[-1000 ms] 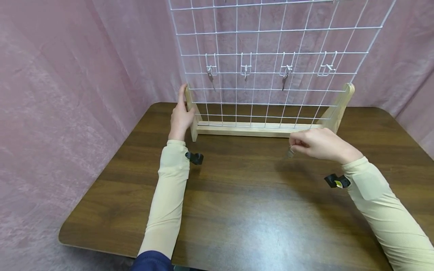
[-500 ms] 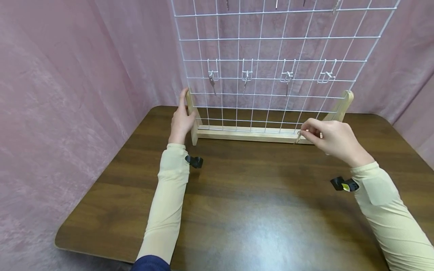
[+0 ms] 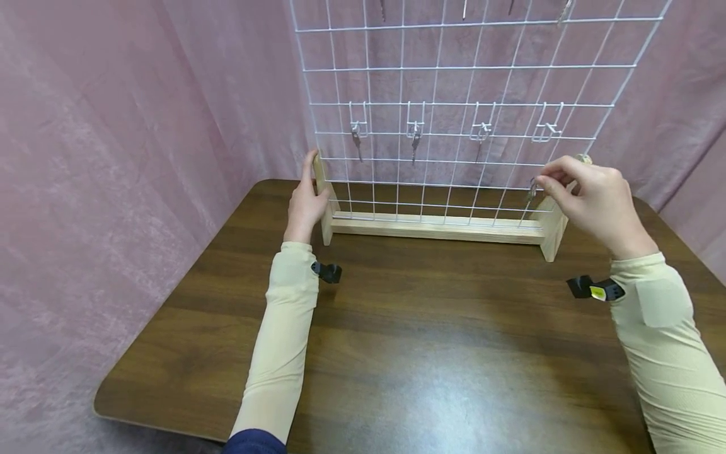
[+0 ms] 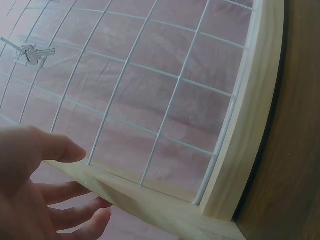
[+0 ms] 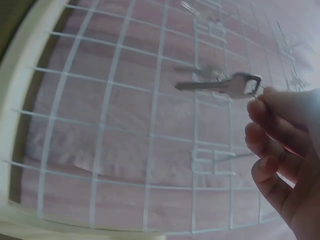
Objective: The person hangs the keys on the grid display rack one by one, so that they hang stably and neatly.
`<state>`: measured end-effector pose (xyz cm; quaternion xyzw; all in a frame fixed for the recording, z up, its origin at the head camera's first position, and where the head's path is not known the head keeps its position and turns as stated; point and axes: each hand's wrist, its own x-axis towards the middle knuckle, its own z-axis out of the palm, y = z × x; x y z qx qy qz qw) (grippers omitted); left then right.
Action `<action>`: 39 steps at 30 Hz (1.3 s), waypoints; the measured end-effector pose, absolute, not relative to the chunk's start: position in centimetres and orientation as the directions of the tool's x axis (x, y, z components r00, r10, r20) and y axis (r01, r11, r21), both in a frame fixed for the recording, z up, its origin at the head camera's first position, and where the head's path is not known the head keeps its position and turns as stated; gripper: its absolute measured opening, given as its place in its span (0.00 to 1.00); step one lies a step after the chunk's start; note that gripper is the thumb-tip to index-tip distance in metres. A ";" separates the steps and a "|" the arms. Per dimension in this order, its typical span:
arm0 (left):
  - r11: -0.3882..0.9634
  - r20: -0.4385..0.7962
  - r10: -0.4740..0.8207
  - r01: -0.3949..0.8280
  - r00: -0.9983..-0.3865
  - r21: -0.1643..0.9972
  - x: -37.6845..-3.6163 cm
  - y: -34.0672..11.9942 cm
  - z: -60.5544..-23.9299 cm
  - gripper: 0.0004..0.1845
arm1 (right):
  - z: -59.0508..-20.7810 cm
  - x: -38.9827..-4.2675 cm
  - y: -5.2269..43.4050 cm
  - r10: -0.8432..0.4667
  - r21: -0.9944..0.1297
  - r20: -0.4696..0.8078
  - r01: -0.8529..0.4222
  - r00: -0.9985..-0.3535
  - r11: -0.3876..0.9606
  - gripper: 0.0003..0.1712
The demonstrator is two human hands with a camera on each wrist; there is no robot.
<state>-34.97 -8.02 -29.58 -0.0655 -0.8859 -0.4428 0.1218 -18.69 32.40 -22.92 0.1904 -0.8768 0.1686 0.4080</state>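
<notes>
So the right hand (image 3: pixel 595 198) had lifted off the brown wooden table (image 3: pixel 397 353), pinching a small silver key (image 5: pixel 222 85) just below the empty white wire hook (image 3: pixel 546 128). Left hand (image 3: pixel 306 202), fingers straight, stayed braced against the white wire grid rack's wooden post (image 3: pixel 323 189). Looked ready to hang.

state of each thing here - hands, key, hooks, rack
left hand: steadies the rack's left wooden post
right hand: pinches a key, raised before the grid
key: held, not hooked
fourth hook: bare
three left hooks: each carries a key
wire rack: upright on the table
</notes>
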 end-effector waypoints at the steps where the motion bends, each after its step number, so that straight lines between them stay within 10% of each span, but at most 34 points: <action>1: 0.598 0.275 0.006 0.224 -0.961 0.769 -35.0 -8.1 -29.6 0.42 | -22.5 -18.9 32.5 -0.169 -0.163 0.787 -0.464 -0.593 0.871 0.03; 15: 0.614 0.268 -0.005 0.208 -0.963 0.761 -34.9 -8.4 -29.5 0.42 | -19.3 -21.3 33.5 0.138 -0.393 0.803 -0.342 -0.580 0.854 0.13; 39: 0.601 0.274 -0.001 0.218 -0.962 0.769 -34.7 -7.8 -29.6 0.41 | -19.9 -22.7 34.7 0.222 -0.484 0.694 -0.216 -0.685 0.848 0.18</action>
